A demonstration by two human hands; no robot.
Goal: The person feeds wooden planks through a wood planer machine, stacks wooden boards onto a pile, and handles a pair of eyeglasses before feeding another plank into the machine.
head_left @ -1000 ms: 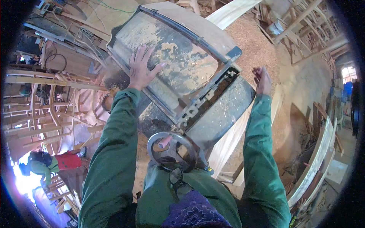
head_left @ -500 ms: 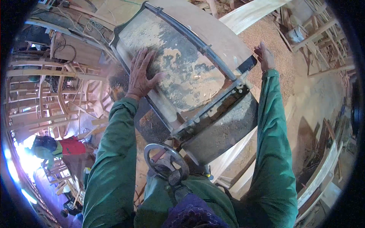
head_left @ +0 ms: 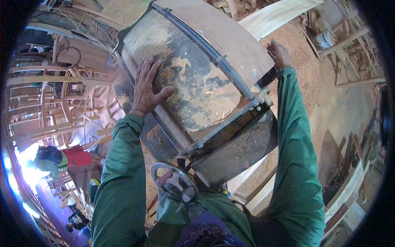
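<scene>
Left hand (head_left: 147,89) at dust-caked black metal cover (head_left: 195,76), grip spread; right hand (head_left: 279,55) loosely spread. Advisable: flat palm, light pressure.

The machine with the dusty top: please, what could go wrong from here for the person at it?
The left hand lies spread over the dusty top, so it might slip on the dust. The handwheel appears close to the green clothing and could perhaps catch it. Loose shavings beyond the right hand might make footing slippery.
</scene>
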